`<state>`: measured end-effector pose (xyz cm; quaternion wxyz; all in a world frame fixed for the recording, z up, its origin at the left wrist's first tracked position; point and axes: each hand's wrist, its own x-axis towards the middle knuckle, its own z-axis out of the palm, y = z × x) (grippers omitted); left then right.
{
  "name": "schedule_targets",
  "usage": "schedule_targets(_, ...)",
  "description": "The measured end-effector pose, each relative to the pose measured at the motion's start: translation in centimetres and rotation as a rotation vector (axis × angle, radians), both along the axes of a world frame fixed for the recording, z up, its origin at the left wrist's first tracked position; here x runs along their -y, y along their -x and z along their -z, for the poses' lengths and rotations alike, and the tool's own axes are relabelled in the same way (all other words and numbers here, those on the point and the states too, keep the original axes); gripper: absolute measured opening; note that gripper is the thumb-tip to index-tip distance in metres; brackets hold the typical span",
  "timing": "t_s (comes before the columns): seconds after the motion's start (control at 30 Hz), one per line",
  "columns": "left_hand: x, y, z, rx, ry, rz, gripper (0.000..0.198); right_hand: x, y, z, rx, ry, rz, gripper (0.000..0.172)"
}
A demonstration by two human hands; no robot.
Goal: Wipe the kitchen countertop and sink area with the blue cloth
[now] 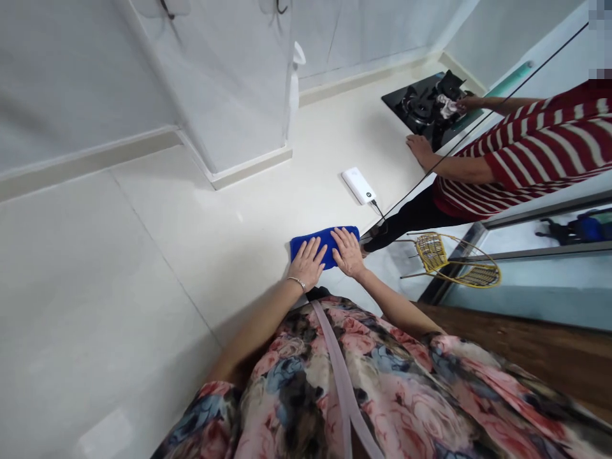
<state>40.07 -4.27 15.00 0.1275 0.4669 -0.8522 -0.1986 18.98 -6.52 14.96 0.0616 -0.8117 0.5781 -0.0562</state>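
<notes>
Blue microfibre cloth (325, 245) lies folded on the white floor tiles (157, 306), under the flat, open left hand (306, 263) and right hand (348, 252), fingers spread, gripping nothing. Its right end sits near a co-worker's black-shod foot (370, 242), a white power bank (358, 185) lies just ahead, and tile runs far leftward, past the white cabinet plinth (251, 167).

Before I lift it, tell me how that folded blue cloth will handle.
The folded blue cloth looks soft and floppy, since it lies flat under the left hand and right hand. It is probably light for its size, being fabric. Pushed across the glossy white tile, it may well slide easily.
</notes>
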Motion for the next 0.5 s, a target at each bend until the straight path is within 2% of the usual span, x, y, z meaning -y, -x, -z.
schedule_targets(0.2,-3.6,-2.6,0.4,-0.057,-0.014,0.018,0.062,-3.2,-2.1,0.3,-0.008,-0.015,-0.043,0.062)
schedule_targets(0.5,-8.0,-7.8,1.5,-0.050,0.013,-0.034,0.059,-5.9,-5.9,-0.7,0.012,-0.072,-0.218,0.064)
